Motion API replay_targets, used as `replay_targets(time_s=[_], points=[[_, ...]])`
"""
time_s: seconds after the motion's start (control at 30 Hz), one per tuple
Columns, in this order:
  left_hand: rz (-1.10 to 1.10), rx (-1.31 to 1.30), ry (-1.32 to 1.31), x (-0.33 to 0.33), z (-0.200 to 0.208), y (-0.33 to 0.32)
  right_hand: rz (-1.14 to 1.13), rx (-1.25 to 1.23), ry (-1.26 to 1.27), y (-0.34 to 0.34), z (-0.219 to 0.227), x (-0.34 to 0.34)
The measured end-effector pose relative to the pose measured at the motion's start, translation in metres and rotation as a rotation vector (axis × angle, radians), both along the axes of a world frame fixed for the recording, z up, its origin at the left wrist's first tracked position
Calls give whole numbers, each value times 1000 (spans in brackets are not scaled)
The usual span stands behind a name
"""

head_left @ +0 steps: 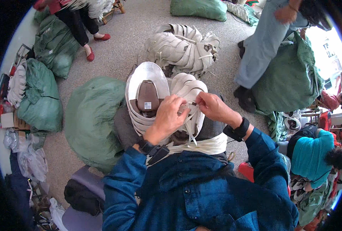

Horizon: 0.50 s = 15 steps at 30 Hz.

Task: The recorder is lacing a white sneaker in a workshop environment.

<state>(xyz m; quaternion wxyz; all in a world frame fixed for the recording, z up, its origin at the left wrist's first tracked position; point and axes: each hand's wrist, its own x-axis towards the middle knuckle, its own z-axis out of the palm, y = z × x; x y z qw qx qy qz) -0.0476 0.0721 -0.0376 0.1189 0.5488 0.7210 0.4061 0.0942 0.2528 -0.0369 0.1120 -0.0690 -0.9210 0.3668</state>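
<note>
On my lap rest nested stacks of off-white shoe uppers. The left stack (148,71) faces up with a brown tongue (147,96) inside it. Beside it, the right stack (187,84) lies under both hands. My right hand (216,108) pinches a flat white shoelace (191,125) at the upper's edge, by a small dark strip. My left hand (168,117) has its fingers curled and thumb bent in on the lace from the other side; its exact grip is partly hidden. A bundle of loose white laces (207,146) lies across my lap.
A heap of tied shoe uppers (182,48) sits on the floor ahead. Green sacks stand left (92,115) and right (284,81). A person in jeans (261,46) is at the upper right, another in red shoes (90,54) at upper left. Someone in teal (311,154) bends at right.
</note>
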Motion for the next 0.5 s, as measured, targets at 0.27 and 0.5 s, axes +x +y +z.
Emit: replay_targets(time_s=[0.27, 0.5], points=[[51, -11, 102, 11, -13, 13, 77, -474, -411, 33, 2, -11], [65, -14, 93, 14, -9, 19, 7, -949, -491, 36, -7, -2]])
